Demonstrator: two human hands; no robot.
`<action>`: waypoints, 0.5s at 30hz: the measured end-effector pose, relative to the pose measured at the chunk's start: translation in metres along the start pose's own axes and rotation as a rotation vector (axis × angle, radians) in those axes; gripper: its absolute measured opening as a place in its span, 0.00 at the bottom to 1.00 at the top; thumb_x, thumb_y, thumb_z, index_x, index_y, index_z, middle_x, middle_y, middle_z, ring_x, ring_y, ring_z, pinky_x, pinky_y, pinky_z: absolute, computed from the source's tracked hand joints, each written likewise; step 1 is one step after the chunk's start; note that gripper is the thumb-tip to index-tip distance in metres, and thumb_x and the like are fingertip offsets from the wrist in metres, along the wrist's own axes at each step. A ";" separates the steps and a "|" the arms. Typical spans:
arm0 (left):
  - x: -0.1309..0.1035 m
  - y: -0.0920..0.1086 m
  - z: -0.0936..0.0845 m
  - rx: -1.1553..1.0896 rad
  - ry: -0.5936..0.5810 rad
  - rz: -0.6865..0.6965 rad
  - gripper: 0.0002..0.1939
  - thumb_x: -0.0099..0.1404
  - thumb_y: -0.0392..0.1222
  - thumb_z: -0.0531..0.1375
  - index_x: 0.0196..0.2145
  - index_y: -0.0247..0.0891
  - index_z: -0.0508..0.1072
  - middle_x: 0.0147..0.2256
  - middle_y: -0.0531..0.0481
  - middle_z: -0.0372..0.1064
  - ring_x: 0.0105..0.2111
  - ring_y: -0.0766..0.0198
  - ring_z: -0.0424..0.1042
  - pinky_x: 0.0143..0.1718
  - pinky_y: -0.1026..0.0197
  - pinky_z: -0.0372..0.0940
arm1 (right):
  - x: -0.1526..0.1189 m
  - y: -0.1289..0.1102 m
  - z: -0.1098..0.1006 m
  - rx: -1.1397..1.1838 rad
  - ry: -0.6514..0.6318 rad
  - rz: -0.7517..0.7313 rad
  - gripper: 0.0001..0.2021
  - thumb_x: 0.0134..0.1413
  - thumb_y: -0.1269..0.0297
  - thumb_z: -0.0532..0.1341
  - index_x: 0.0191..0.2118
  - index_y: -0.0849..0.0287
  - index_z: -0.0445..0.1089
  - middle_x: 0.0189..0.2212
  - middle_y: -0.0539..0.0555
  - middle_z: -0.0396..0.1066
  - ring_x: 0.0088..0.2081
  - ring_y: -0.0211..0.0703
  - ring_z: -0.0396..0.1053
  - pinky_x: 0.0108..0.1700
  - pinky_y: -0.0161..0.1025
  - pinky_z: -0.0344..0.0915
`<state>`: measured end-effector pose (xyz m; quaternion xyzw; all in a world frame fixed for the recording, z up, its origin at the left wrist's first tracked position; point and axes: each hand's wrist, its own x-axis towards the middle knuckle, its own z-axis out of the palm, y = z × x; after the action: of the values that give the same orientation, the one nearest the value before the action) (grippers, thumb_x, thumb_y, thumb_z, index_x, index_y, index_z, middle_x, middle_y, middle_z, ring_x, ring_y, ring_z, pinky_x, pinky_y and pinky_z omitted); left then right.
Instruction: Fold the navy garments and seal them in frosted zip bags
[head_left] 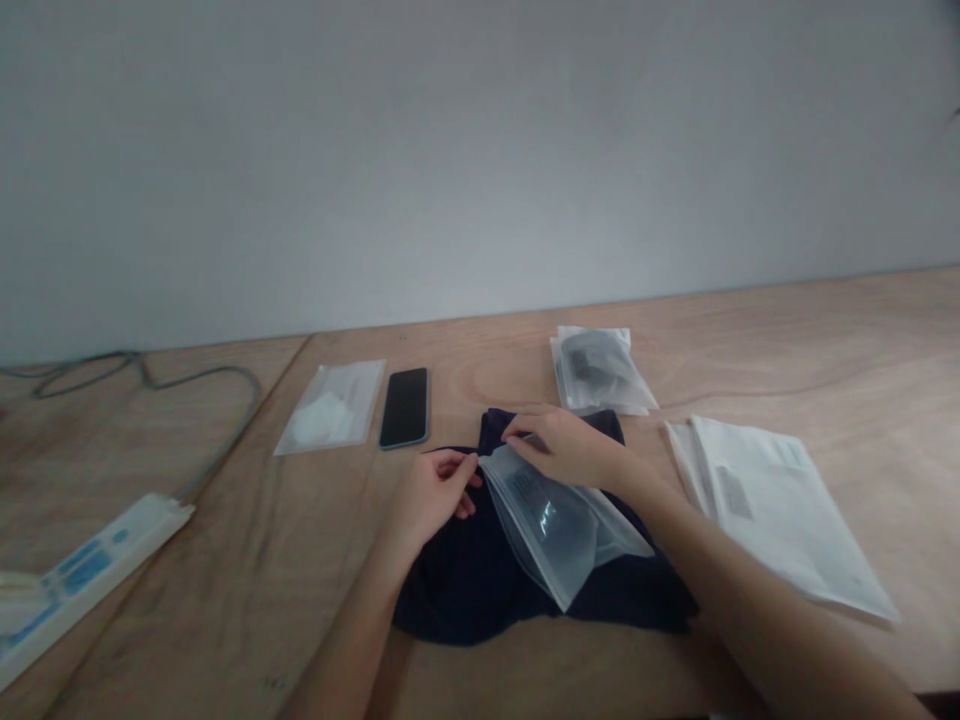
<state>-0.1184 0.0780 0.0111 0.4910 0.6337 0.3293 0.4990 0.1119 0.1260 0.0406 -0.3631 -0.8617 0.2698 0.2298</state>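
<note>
A clear frosted zip bag [559, 525] lies tilted over a dark navy cloth [465, 585] on the wooden table. My left hand [444, 492] pinches the bag's upper left corner between thumb and fingertips. Across the bag's top edge, my right hand [559, 445] has its fingers closed on the plastic near the opening. Something pale or see-through shows inside the bag, but I cannot make out what it is. The cloth spreads out beneath both hands and beyond the bag on each side.
Behind the cloth are a phone [405, 407], a flat bag with white contents [330, 408] and filled bags [600, 370]. White bags [780, 510] lie on the right. A power strip [94, 575] and a grey cable [251, 410] are on the left, and a wall [480, 160] stands behind.
</note>
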 end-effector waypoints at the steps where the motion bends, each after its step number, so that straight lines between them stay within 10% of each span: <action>1: 0.004 0.002 0.002 0.009 -0.004 0.001 0.14 0.66 0.50 0.67 0.34 0.34 0.78 0.29 0.48 0.78 0.16 0.69 0.71 0.16 0.67 0.62 | 0.006 0.001 0.002 0.002 -0.021 0.003 0.10 0.69 0.71 0.58 0.42 0.58 0.79 0.42 0.56 0.81 0.46 0.46 0.77 0.51 0.41 0.68; 15: 0.013 0.020 0.013 0.032 -0.113 0.034 0.16 0.62 0.52 0.66 0.34 0.35 0.80 0.32 0.47 0.77 0.22 0.69 0.68 0.18 0.68 0.57 | 0.028 0.018 -0.008 0.007 -0.207 0.200 0.11 0.64 0.69 0.61 0.39 0.58 0.83 0.35 0.55 0.83 0.35 0.43 0.77 0.37 0.36 0.63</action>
<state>-0.1002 0.0960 0.0218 0.5272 0.6014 0.2992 0.5204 0.1079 0.1597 0.0412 -0.4166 -0.8394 0.3303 0.1132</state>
